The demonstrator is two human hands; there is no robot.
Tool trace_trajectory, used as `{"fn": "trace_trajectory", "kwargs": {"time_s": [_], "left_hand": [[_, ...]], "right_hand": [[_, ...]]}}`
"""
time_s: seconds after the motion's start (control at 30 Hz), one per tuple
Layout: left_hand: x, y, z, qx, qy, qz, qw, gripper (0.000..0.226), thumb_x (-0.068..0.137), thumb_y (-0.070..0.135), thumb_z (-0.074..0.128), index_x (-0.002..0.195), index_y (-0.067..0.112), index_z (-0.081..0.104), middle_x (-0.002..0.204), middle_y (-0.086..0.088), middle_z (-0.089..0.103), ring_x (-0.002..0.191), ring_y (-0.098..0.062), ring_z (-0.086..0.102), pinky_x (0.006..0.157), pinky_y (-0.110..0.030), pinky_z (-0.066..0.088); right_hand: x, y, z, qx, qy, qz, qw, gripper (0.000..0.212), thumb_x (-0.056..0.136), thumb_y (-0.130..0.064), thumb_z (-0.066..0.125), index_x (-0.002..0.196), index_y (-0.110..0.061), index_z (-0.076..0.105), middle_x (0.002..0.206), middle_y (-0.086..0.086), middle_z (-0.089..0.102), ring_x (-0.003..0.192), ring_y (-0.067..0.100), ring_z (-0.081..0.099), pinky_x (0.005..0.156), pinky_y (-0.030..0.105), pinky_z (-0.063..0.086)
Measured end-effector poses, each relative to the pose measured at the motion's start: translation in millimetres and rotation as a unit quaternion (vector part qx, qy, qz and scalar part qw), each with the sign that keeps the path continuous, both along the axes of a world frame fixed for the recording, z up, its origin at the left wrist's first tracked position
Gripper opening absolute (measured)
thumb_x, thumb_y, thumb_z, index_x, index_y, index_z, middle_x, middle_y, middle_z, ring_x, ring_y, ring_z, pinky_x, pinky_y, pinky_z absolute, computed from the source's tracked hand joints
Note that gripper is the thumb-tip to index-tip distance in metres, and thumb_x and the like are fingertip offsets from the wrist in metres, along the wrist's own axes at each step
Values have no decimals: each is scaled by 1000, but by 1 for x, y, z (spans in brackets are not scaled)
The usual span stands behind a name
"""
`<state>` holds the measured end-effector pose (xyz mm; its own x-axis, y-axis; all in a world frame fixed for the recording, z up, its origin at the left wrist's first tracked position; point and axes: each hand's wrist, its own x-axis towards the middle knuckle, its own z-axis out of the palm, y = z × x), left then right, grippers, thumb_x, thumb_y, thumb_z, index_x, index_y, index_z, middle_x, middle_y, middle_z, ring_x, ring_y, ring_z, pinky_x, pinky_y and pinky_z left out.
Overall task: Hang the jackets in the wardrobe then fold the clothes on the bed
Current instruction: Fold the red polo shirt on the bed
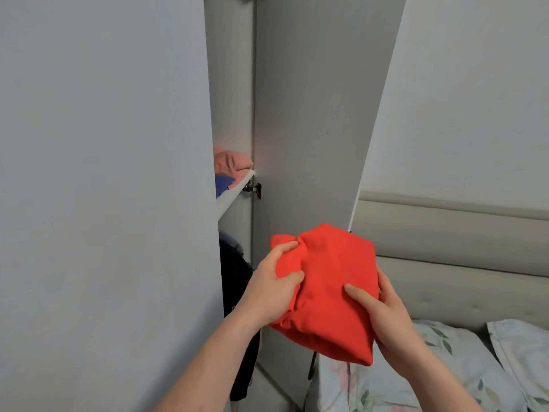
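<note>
A folded red garment (329,289) is held in the air in front of the open wardrobe (234,93). My left hand (271,288) grips its left edge, fingers curled into the cloth. On the right side my right hand (383,313) holds it, thumb on top and fingers underneath. Inside the wardrobe a white shelf (234,194) carries a folded pink garment (231,162) and a blue one (224,182). Dark jackets (237,281) hang below the shelf, mostly hidden by the left door.
The left wardrobe door (104,188) fills the left of the view. The right door (312,120) stands open behind the red garment. The bed (371,388) with floral pillows (523,352) and a padded beige headboard (460,242) lies at the lower right.
</note>
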<state>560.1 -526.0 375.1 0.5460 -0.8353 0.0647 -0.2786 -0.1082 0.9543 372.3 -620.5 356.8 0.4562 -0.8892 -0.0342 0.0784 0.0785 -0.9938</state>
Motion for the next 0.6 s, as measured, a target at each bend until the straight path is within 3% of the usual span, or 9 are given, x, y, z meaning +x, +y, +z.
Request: {"fn": "trace_trajectory", "kwargs": {"time_s": [0.23,0.4,0.6], "left_hand": [[27,-42,28,-1,-29,34,999,51,87,26,67,127,57,56,119,21,67,100,4,66,101,-27,50],[51,-63,44,-10,-38,66,997,52,91,24,66,132,53,53,120,20,67,101,5,66,98,-25,51],[79,-85,67,-41,-29,117,992,56,90,19,66,136,47,52,128,19,60,110,3,61,100,-24,48]], "right_hand": [[38,-61,17,-12,-13,47,999,61,87,-15,77,139,-36,55,123,-9,73,112,14,70,103,43,52],[78,-102,31,-24,-34,74,996,64,86,-13,77,141,-37,53,121,-8,74,106,11,72,90,34,54],[124,-129,56,-49,-38,89,994,68,85,-18,78,143,-43,51,122,-12,73,107,11,72,98,39,54]]}}
